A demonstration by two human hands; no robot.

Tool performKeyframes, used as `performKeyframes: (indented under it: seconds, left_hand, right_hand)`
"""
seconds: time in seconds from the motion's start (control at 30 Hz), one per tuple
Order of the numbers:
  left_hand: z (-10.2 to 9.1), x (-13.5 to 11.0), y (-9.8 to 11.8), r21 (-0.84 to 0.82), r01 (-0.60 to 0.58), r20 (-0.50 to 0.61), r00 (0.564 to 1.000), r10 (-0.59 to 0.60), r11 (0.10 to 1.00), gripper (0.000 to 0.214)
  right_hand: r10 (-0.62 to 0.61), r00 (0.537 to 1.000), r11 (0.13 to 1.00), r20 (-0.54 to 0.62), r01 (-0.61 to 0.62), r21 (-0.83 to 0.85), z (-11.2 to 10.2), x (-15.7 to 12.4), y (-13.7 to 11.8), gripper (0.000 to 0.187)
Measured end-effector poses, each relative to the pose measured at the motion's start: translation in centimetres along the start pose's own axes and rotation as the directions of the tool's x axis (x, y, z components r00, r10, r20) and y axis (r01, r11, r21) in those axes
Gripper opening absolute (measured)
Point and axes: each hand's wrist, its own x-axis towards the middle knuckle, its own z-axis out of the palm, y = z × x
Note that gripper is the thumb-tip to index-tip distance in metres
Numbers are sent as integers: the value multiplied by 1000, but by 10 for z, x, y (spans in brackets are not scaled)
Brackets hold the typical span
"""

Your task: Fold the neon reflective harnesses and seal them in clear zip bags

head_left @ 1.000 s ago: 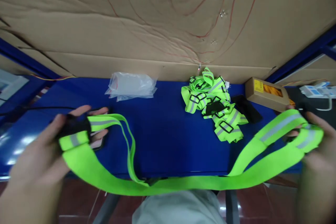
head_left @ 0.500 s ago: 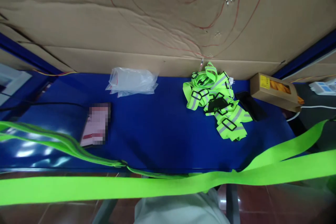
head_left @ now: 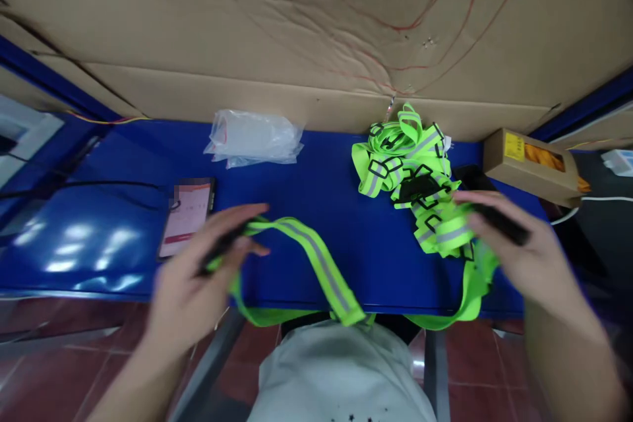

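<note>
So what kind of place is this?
Probably a workshop or packing bench: a blue tabletop with a pile of reflective straps, clear plastic bags, and a cardboard backing.

Two hands (head_left: pixel 190 283) (head_left: pixel 527 254), one strap heap (head_left: pixel 418 184), one box (head_left: pixel 531 173)

neon-green strap (head_left: pixel 324 260), grey reflective stripe, black fittings, slack, both sides raised, middle sagging by the front edge of the worktop (head_left: pixel 316 198)

You can pass over the blue tabletop (head_left: pixel 311 194) between the plastic bags (head_left: pixel 254 138) and strap heap (head_left: pixel 373 175), though your held strap (head_left: pixel 322 262) arches across the near side, the phone (head_left: pixel 186 219) flanks your left hand (head_left: pixel 195 277), and the heap crowds your right hand (head_left: pixel 519 250).
</note>
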Motion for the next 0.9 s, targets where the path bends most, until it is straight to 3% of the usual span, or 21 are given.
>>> performKeyframes:
  seconds: [0.03,0.07,0.1,0.17,0.23,0.43,0.6,0.67,0.8,0.9]
  left_hand:
    - [18,8,6,8,-122,105,987,121,992,46]
    - [36,17,10,19,-270,189,946,262,963,56]
    - [52,27,12,79,-380,266,899,348,922,65]
    - [80,46,13,197,-551,345,813,469,811,71]
    - [99,61,9,266,-622,359,773,524,736,74]
    - [112,69,-6,335,-641,357,764,537,690,77]
    - [119,52,2,430,-535,301,844,443,727,77]
    - [121,48,7,430,-511,309,858,410,744,79]
    - [107,57,20,260,-494,345,850,397,830,86]
    - [84,76,29,-68,-474,428,781,455,878,97]
  right_hand:
    - [-168,979,985,117,170,-9,17,4,-9,38]
    - [-293,929,950,225,309,-39,34,9,-17,51]
    - [-361,895,910,263,399,-110,50,13,-23,61]
    - [-434,853,818,291,508,-271,77,21,-32,65]
    - [-447,855,770,264,518,-373,94,28,-34,63]
    - [-451,867,740,212,496,-454,108,25,-26,66]
    - [-376,914,742,154,396,-541,123,12,-39,66]
    - [-372,914,740,160,396,-544,127,11,-42,66]
    - [-388,906,779,167,420,-466,120,22,-45,69]
    - [-374,919,874,121,393,-286,104,38,-50,72]
